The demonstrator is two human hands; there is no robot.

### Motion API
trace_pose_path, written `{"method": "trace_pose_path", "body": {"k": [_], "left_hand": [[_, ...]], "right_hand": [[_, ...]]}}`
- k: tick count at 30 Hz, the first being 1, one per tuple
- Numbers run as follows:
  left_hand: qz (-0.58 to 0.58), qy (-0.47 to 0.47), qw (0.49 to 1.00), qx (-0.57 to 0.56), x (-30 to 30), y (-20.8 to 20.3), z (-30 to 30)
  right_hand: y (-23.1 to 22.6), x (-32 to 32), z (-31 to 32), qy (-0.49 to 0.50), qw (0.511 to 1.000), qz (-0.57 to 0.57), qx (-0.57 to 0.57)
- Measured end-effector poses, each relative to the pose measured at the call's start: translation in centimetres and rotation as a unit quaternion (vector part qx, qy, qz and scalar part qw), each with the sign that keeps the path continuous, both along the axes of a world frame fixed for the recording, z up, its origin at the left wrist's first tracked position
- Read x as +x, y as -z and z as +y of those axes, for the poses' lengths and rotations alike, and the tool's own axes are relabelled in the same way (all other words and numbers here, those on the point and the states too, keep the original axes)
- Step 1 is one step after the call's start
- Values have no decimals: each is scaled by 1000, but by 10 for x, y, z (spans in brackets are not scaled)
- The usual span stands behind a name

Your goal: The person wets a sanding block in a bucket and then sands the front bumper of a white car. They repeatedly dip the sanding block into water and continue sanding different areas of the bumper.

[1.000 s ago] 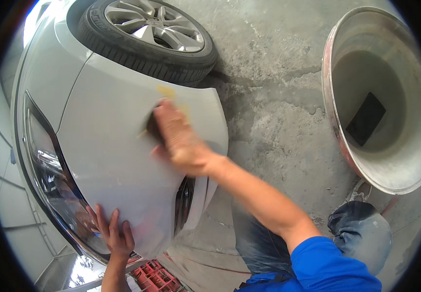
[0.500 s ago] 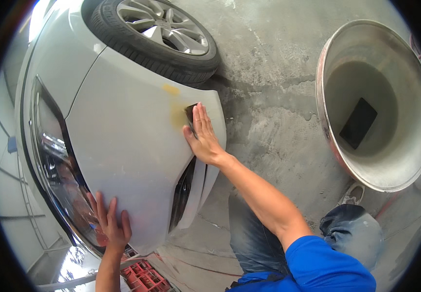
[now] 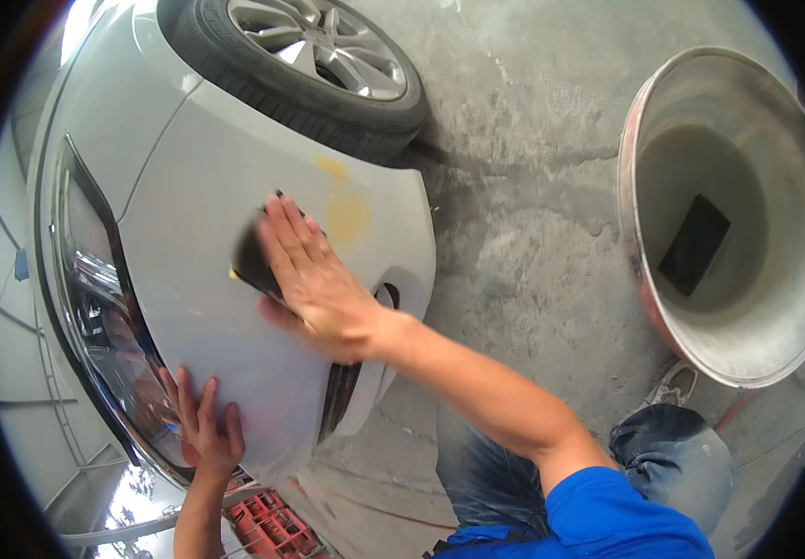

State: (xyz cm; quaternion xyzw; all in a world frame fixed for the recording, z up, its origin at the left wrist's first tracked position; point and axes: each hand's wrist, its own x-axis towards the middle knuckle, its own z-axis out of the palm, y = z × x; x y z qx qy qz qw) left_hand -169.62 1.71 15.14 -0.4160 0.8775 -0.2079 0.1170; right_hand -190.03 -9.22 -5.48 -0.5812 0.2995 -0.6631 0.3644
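A light grey car bumper (image 3: 197, 210) fills the left and middle of the view, with yellowish patches (image 3: 347, 218) near its wheel-side edge. My right hand (image 3: 326, 300) lies over it, fingers stretched out, pressing a black sheet of sandpaper (image 3: 252, 257) against the painted surface. Hand and sheet are slightly blurred, and part of the sheet is hidden under the fingers. The sheet sits to the left of the yellowish patches. Lower left, my left hand (image 3: 209, 427) rests with spread fingers on the bumper, beside the headlight (image 3: 109, 307), and holds nothing.
The front wheel (image 3: 328, 56) stands at the top. To the right is a large round bucket (image 3: 638, 186) of murky water with a dark rectangular block (image 3: 696, 244) in it. Concrete floor (image 3: 523, 196) lies between bucket and car. A red crate (image 3: 272, 526) sits below the bumper.
My right hand has slid left and slightly down across the bumper with the sandpaper, uncovering the larger yellowish patch. My left hand stays at its place by the headlight.
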Motion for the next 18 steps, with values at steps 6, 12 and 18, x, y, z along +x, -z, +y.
{"method": "trace_pose_path", "body": {"k": [6, 12, 18], "left_hand": [[-5, 5, 1000, 7, -11, 1, -6], [1, 2, 1000, 8, -1, 1, 2], [29, -10, 999, 21, -1, -1, 2]], "right_hand": [[115, 3, -23, 10, 973, -37, 229], [37, 7, -36, 57, 998, -4, 9], [154, -20, 0, -150, 873, -83, 456]]}}
